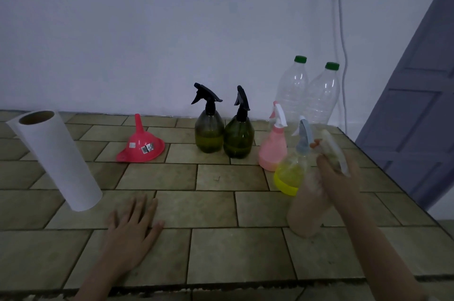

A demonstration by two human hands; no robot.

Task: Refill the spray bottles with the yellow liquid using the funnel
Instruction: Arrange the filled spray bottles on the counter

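My right hand (336, 173) grips the white trigger head of a pale orange spray bottle (304, 212), which is blurred and stands tilted at the table's front right. My left hand (134, 224) rests flat on the tiled table (221, 251), fingers spread. A pink funnel (141, 144) lies mouth down toward the back left. Two dark green spray bottles (208, 133) (238, 139) with black heads stand side by side, each with yellow liquid low inside. A pink spray bottle (273, 150) and a yellow spray bottle (290, 176) with a blue head stand to their right.
A white paper towel roll (57, 158) stands at the left. Two clear plastic bottles with green caps (292, 94) (322, 101) stand against the back wall at the right. The table's right edge runs beside a grey door (417, 104).
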